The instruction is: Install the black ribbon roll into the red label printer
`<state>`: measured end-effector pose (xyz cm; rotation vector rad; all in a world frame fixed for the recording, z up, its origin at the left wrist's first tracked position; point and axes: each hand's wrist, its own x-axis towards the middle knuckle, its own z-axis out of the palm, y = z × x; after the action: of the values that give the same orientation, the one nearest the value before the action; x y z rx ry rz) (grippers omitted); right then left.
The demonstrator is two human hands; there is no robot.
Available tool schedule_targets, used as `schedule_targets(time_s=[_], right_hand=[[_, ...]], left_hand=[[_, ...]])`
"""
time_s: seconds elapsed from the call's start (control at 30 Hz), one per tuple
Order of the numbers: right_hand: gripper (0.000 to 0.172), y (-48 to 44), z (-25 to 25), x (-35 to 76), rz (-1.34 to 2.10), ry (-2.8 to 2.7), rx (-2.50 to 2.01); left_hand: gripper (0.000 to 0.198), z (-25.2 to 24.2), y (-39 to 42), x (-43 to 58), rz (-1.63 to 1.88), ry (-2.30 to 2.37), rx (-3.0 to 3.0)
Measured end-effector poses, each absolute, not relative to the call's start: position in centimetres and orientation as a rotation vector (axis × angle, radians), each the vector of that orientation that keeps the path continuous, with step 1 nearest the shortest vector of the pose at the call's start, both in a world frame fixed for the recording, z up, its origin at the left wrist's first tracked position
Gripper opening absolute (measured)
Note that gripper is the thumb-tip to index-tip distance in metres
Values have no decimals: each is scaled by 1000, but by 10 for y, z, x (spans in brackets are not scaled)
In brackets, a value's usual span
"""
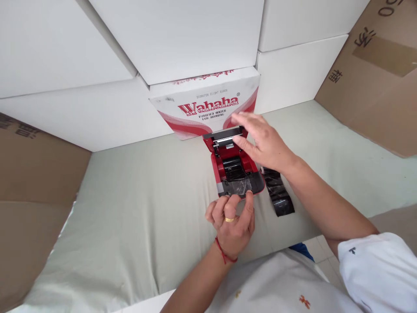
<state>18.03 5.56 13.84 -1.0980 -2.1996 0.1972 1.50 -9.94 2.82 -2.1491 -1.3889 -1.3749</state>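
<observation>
A red-and-black case point(256, 182) with a raised lid point(224, 151) sits just right of the frame's centre, a black roll point(232, 167) inside and clear film point(239, 187) over its front. It is probably light and stiff, best held by its side walls; the hinged lid looks the fragile part, and the film thin and slippery.

The left hand point(232, 219) is at the front edge, fingers curled, thumb tip on the rim; whether they pinch the film I cannot tell. The right hand point(262, 141) is beside the lid, fingers extended, thumb apart, gripping nothing.

A glossy black strip point(279, 198) lies just right on the cloth-covered counter point(130, 208). Behind stands a Wahaha carton point(203, 102), upper centre, before white boxes point(202, 39).
</observation>
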Motion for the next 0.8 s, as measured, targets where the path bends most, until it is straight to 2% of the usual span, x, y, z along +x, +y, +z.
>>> schedule_targets(time_s=[0.2,0.43,0.57,0.7,0.8], right_hand=[[35,4,144,185,186,-2340,-1103],[42,-36,136,188,142,-2613,-1224],[38,-36,139,182,99,-2669,-1261],[39,-37,131,185,110,-2565,-1309],[42,-45,116,189,118,-2386,-1272]], left_hand=[[61,24,-97,12,-1422,-1355,-2253],[51,14,-98,13,-1640,-1452,-2201],[52,10,-97,12,-1575,-1432,-2270],[52,18,-93,12,-1500,-1365,-2255],[47,33,-92,8,-1582,-1381,-2301]])
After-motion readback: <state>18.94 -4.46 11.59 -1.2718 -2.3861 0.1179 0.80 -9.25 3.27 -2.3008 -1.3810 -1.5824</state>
